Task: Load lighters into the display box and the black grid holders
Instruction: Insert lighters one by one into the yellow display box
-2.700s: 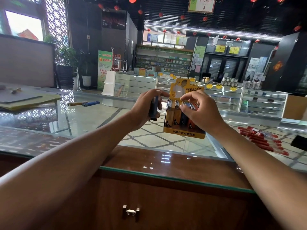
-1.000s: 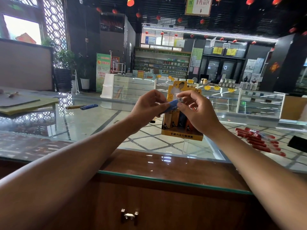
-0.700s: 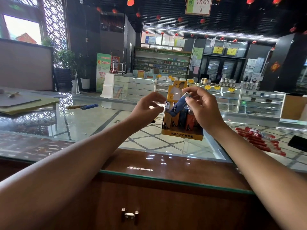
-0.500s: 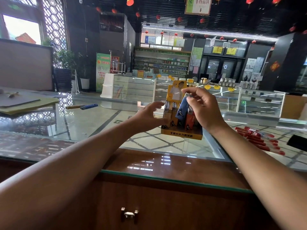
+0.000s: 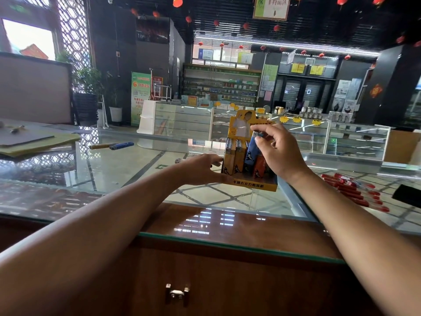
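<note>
A yellow display box (image 5: 252,185) stands upright on the glass counter (image 5: 118,172), with several lighters (image 5: 235,160) standing in its front row. My right hand (image 5: 281,153) pinches the top of a blue lighter (image 5: 251,149) and holds it upright in the row, partly down among the others. My left hand (image 5: 198,169) rests against the box's left side, fingers mostly straight and thumb at the lower front corner. A flat black object (image 5: 407,197) lies at the right edge; I cannot tell whether it is a grid holder.
Several red lighters (image 5: 348,190) lie loose on the glass to the right of the box. A blue lighter (image 5: 120,145) and a tan one (image 5: 100,146) lie far left. Stacked boards (image 5: 38,142) sit at the left. A wooden cabinet front (image 5: 205,281) is below.
My left hand passed the blue lighter to my right hand, then dropped to the box's left side. My right hand turned the lighter upright and lowered it into the front row.
</note>
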{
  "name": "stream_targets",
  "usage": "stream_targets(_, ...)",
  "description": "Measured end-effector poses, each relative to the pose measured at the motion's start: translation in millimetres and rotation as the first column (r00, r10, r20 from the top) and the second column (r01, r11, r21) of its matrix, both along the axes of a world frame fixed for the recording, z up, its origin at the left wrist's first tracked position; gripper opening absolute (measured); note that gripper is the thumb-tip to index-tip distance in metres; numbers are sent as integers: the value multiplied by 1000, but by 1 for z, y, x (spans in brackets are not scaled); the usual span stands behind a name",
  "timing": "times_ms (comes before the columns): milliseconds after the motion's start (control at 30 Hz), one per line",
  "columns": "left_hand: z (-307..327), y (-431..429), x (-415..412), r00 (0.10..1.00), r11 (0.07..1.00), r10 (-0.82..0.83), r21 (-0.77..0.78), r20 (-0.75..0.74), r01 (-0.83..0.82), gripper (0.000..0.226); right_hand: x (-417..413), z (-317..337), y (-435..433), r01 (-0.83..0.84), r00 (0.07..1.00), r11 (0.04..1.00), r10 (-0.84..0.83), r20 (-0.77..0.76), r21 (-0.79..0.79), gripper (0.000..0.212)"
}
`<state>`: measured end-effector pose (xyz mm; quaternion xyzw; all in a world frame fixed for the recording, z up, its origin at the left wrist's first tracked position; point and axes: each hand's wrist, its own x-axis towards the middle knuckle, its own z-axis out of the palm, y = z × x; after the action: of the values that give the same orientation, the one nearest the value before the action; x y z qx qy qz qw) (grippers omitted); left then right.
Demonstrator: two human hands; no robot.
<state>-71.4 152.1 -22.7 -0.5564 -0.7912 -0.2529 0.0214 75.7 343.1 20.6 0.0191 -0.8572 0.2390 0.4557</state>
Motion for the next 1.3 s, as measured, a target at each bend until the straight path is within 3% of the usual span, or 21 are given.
stream_targets(100,-1,0,-2,1000,1000,11,1,3,-11,79,-1,-1,1,12,1000,1000,-12,22,8,26)
stream_targets(233,-2,2,-3,999,1000,-16,12,30,16,67,0,-1,-1,22,997,1000,-23,68,15,26)
stream_targets(500,-3,3,-6,999,1000,-24,6,35,24,82,-1,-4,0,37,987,999,-41,153,28,25)
stream_targets(600,-3,3,-7,999,1000,-13,5,42,13,93,0,-4,-1,45,985,998,-50,165,37,25)
stream_targets(967,-3,3,-7,999,1000,1,-12,52,-1,96,0,-5,-1,33,987,999,-36,159,17,21)
stream_targets(1300,1,-1,2,998,1000,-1,2,59,1,77,2,-4,-3,2,989,1000,-7,150,29,17)
